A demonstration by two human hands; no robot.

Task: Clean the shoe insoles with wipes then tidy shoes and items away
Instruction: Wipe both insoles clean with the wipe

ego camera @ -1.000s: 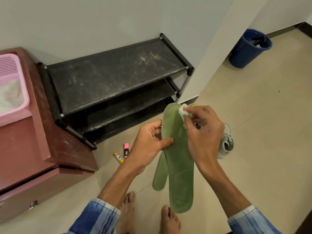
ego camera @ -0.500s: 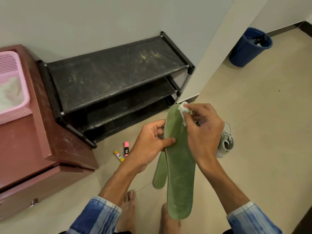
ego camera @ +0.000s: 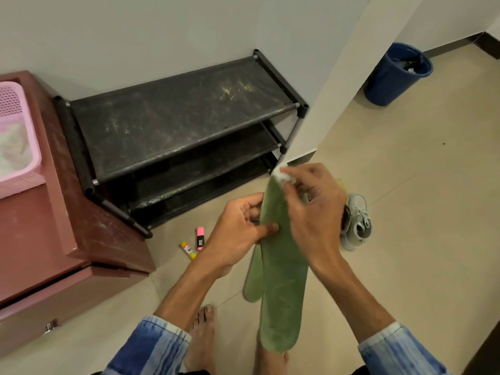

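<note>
My left hand (ego camera: 240, 234) grips a long green insole (ego camera: 281, 293) at its middle, thumb across the front face. A second green insole (ego camera: 253, 282) shows behind it, also held by that hand. My right hand (ego camera: 311, 212) pinches a small white wipe (ego camera: 282, 175) against the top end of the front insole. A grey lace-up shoe (ego camera: 357, 223) stands on the floor just right of my right hand, partly hidden by it.
A black three-tier shoe rack (ego camera: 173, 125) stands against the wall. A maroon cabinet (ego camera: 54, 239) at left carries a pink basket (ego camera: 16, 147). A pink highlighter (ego camera: 199, 238) and yellow glue stick (ego camera: 188, 249) lie on the floor. A blue bin (ego camera: 397, 74) sits far right.
My right hand with the wipe slid up to the insole's top end. The insole dropped slightly lower in my left hand's grip.
</note>
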